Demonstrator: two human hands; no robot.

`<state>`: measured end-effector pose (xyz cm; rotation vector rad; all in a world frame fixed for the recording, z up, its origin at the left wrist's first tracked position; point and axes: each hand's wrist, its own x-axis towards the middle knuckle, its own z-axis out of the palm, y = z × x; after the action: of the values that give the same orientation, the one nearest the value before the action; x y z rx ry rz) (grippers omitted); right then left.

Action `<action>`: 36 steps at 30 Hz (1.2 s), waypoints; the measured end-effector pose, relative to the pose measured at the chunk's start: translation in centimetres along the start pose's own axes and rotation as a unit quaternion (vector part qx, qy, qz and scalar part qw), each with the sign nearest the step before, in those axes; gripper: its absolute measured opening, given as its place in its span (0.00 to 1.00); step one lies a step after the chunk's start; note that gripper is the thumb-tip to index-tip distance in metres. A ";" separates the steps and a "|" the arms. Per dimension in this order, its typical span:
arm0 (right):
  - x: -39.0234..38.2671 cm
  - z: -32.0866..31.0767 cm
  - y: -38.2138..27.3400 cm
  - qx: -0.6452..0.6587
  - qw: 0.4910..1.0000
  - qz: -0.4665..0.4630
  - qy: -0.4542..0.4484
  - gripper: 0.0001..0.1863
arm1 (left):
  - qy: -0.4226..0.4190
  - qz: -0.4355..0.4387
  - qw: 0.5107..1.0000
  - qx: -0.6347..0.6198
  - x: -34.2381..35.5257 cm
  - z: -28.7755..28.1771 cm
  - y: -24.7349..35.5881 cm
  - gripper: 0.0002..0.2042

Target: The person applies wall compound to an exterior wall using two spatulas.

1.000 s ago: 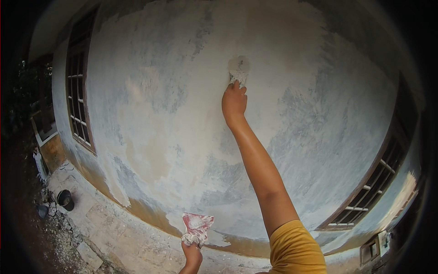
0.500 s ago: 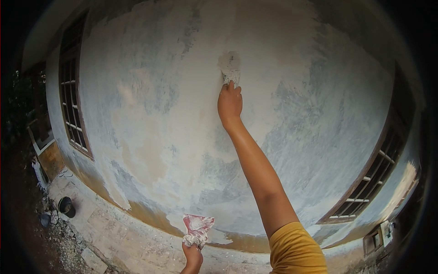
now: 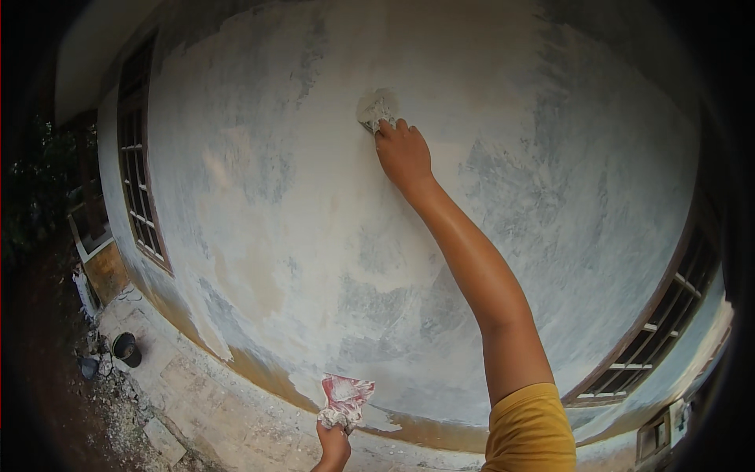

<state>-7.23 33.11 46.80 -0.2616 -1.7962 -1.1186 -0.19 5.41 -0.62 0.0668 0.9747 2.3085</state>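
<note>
Up on the wall (image 3: 322,236), my right hand (image 3: 403,156) grips a putty knife (image 3: 385,123) whose blade lies against a darker, damp-looking patch of filler (image 3: 379,102). Whitish paste coats the blade, and my fingers hide the handle. Lower down, my left hand (image 3: 334,443) is closed around a second putty knife, a wide red scraper (image 3: 346,396) smeared with white putty and held blade up in front of the wall's foot. A lump of putty clings to its base near my fingers. The wall surface is patchy white and grey.
A barred window (image 3: 139,189) stands at the left and another (image 3: 653,330) at the right. On the ground at left are a dark bucket (image 3: 126,349), a smaller dark container (image 3: 88,367) and rubble. A paved strip (image 3: 212,413) runs along the wall's ochre base.
My right hand has turned, tilting its putty knife to the left on the patch. The view has shifted slightly. My left hand holds its scraper much as before.
</note>
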 end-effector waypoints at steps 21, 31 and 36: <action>0.7 -3.4 0.9 -0.046 0.993 -0.007 -0.105 0.06 | -0.084 0.014 0.996 0.031 7.6 -4.0 2.6 0.24; 6.8 -1.8 -0.3 -0.057 0.986 -0.105 -0.114 0.09 | -0.076 -0.024 0.997 -0.015 9.1 -4.7 1.9 0.26; 5.1 -2.7 2.4 -0.045 0.985 -0.081 -0.146 0.13 | -0.060 -0.038 0.997 -0.008 8.8 -5.7 3.6 0.24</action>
<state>-6.71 30.84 52.65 -0.3529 -2.0551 -1.3345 -10.69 4.89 -3.98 0.1572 0.8820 2.2161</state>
